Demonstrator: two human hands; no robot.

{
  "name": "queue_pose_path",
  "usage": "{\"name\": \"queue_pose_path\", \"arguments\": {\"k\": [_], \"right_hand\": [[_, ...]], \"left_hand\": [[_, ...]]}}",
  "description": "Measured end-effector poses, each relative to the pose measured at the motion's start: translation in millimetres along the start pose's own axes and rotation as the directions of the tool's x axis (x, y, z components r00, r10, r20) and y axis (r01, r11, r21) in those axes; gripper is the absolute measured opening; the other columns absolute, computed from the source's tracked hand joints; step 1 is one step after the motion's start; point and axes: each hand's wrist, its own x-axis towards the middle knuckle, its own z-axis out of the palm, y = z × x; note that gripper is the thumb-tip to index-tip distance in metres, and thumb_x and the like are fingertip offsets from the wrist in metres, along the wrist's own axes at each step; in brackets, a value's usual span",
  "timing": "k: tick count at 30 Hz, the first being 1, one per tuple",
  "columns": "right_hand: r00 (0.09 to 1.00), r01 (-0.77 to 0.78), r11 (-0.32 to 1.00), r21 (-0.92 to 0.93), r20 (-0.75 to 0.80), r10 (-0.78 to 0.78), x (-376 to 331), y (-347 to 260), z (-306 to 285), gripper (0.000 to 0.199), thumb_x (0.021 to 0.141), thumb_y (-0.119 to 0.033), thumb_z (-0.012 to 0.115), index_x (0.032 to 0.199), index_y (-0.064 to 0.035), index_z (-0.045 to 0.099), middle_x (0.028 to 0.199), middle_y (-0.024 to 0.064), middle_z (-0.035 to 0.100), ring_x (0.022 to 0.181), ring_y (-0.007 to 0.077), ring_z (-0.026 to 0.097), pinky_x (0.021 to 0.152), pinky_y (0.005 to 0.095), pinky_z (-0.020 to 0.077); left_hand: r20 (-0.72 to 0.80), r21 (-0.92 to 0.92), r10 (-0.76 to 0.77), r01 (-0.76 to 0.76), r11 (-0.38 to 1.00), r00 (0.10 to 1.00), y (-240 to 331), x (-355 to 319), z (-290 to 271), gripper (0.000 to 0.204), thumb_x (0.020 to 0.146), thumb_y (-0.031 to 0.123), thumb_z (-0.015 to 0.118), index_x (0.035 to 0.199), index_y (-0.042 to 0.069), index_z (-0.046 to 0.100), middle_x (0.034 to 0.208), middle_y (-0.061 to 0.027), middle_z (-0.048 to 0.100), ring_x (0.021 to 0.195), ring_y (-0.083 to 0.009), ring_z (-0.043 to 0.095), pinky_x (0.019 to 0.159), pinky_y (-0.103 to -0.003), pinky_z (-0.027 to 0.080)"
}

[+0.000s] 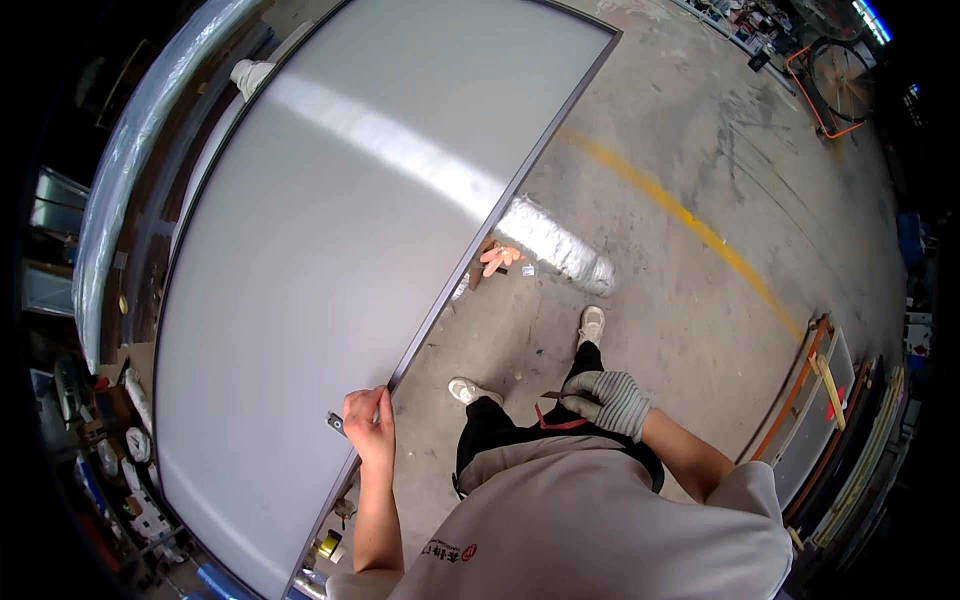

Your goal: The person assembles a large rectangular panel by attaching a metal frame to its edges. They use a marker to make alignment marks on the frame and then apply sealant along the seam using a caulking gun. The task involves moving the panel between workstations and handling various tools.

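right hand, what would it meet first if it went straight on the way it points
Past the small dark piece it holds, the right hand would probably meet the large panel's grey frame, though depth is unclear.

A pale grey shirt (600, 520) with short sleeves (748, 490) is worn, marked at the front by a small red emblem (469, 552) beside dark lettering (441, 551). Below it, black trousers (482, 430) and off-white shoes (592, 324) are seen. The right hand (608, 402) is covered by a knitted-looking grey glove (624, 404) ringed with paler stripes, while the left hand (369, 425) is left bare, as are both forearms (378, 520).
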Motion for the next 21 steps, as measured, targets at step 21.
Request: {"name": "queue_pose_path", "arguments": {"k": [21], "right_hand": [[0.957, 0.003, 1.0, -0.015, -0.289, -0.008, 65.6, 172.2, -372.2, 0.011, 0.08, -0.015, 0.066, 0.084, -0.0052, 0.062, 0.058, 0.0027, 0.055, 0.049, 0.0113, 0.05, 0.049, 0.0248, 0.0419]], "left_hand": [[0.062, -0.217, 0.179, -0.162, 0.963, 0.982, 321.8, 198.3, 305.7, 0.007, 0.079, 0.007, 0.063, 0.083, 0.002, 0.066, 0.073, -0.009, 0.063, 0.07, -0.0246, 0.059, 0.067, -0.032, 0.046]]}}
